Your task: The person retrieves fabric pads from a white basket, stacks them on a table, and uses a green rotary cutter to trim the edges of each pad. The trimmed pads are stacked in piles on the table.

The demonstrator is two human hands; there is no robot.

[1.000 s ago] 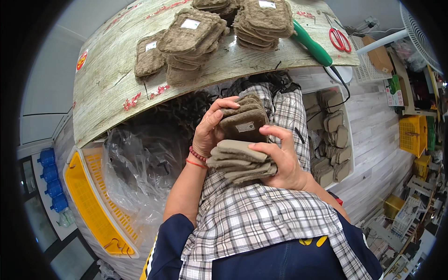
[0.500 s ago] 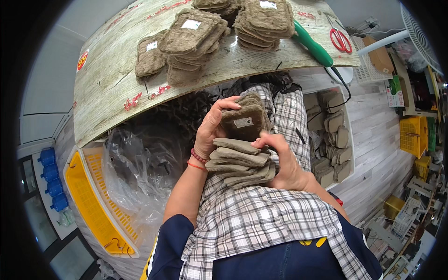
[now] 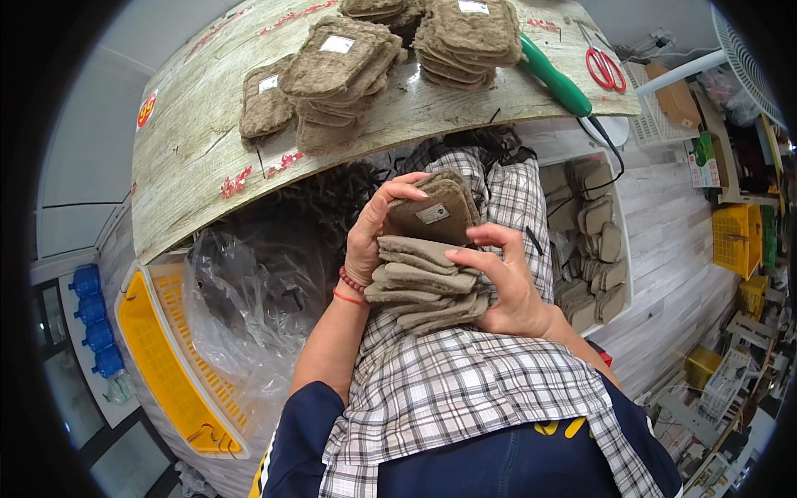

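Over my lap, my left hand [image 3: 371, 226] is closed round a few brown plush pads [image 3: 433, 209], rounded squares held upright, the front one bearing a small white label. Just below them a stack of similar pads [image 3: 425, 278] lies with smooth taupe sides and fuzzy edges showing. My right hand [image 3: 510, 286] is closed round the right side of this stack, one fingertip on the top pad and another close to the labelled pad's edge. The bottom of the stack rests against my checked apron [image 3: 473, 373].
On the table [image 3: 191, 158] ahead stand fuzzy pad piles [image 3: 336, 70], a green-handled tool [image 3: 556, 79] with a black cord, and red scissors [image 3: 605, 70]. A white bin of pads [image 3: 628, 274] is at right. Left are a yellow crate [image 3: 170, 373] and clear plastic bag [image 3: 241, 315].
My right fingers have spread and shifted up over the lower stack's top edge. That stack now reaches slightly higher, and the labelled pad's face looks flatter. My left hand has barely moved.
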